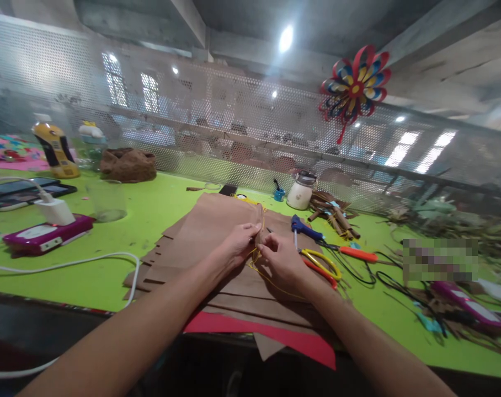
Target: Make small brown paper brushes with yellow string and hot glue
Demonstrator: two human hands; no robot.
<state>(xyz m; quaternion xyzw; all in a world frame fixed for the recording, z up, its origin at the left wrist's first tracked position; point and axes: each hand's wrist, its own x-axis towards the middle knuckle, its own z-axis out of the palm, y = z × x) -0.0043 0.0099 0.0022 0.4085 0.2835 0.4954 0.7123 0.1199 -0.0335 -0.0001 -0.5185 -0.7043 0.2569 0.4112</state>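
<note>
My left hand [243, 241] pinches a narrow brown strip [259, 215], apparently rolled or folded, held upright above a stack of brown sheets [209, 226]. Yellow thread [275, 284] runs around the strip and trails over the sheets to the right. Close beside it, my right hand [278, 255] has its thumb and forefinger together at the strip's lower part, seemingly on the thread. Scissors with yellow and orange handles [321, 264] lie by my right wrist, partly hidden by the hand. Under the stack's front edge a red sheet [262, 331] sticks out.
Right of the stack lie a blue glue gun [306, 227], an orange-handled tool [358, 253], black cables and brown bundles [335, 215]. A white jar [302, 190] stands behind. Leftward are a clear cup [106, 201], a purple power strip [47, 234] and a white cable [89, 259].
</note>
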